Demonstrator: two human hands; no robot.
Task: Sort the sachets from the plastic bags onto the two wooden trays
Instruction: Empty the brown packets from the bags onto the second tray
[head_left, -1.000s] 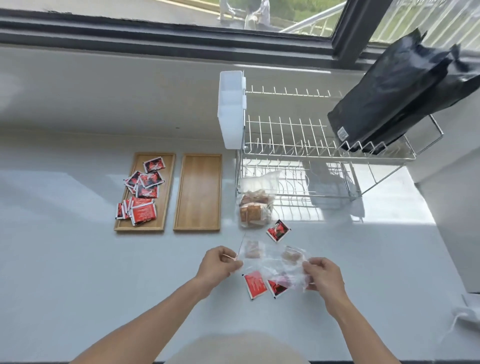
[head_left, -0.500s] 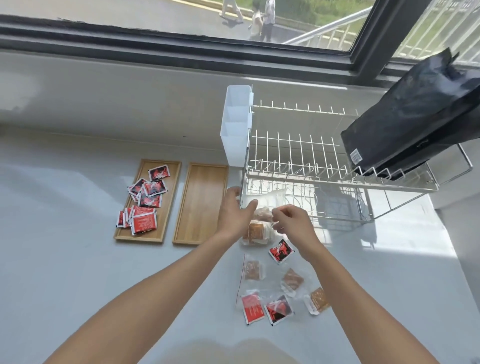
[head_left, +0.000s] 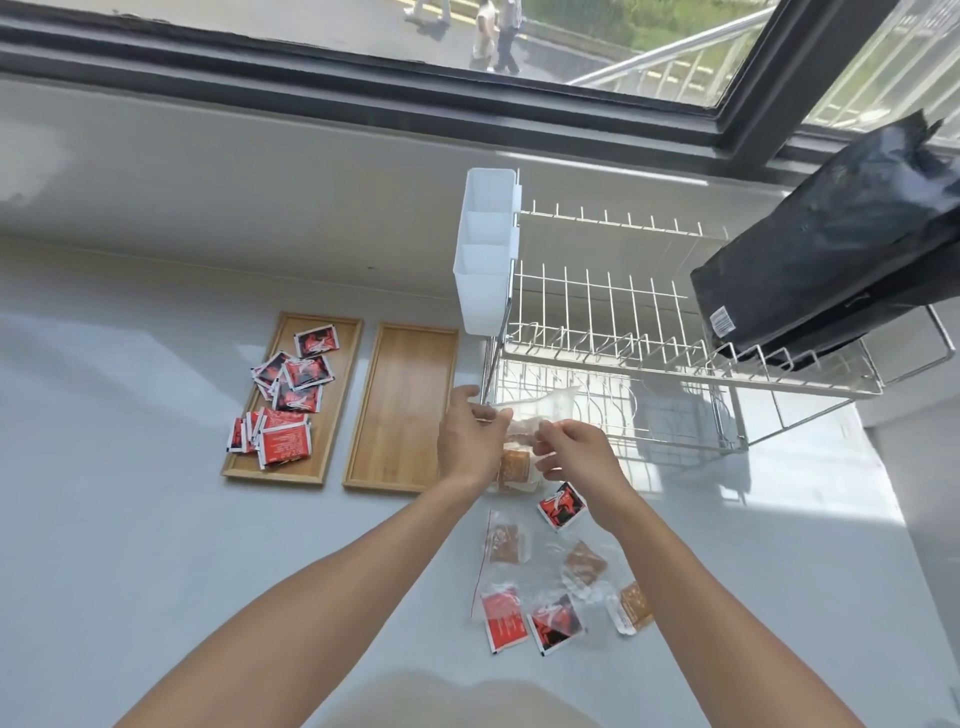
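A: Left tray (head_left: 332, 395) is loaded with red-and-black sachets (head_left: 291, 400); right tray (head_left: 402, 410) is seen bare, beside it.

B: Clear bag (head_left: 524, 441) of brown sachets, at the rack's (head_left: 649, 364) foot, is pinched by left hand (head_left: 470, 441) and right hand (head_left: 574, 454), fingers curled. Bag's lower part is hidden behind them; sachet print cannot be read.

In front of me a white wire dish rack (head_left: 613, 332) stands on the tabletop (head_left: 130, 519), a white plastic caddy (head_left: 485, 260) hooked on its left end and a black bag (head_left: 836, 249) leaning on its right.
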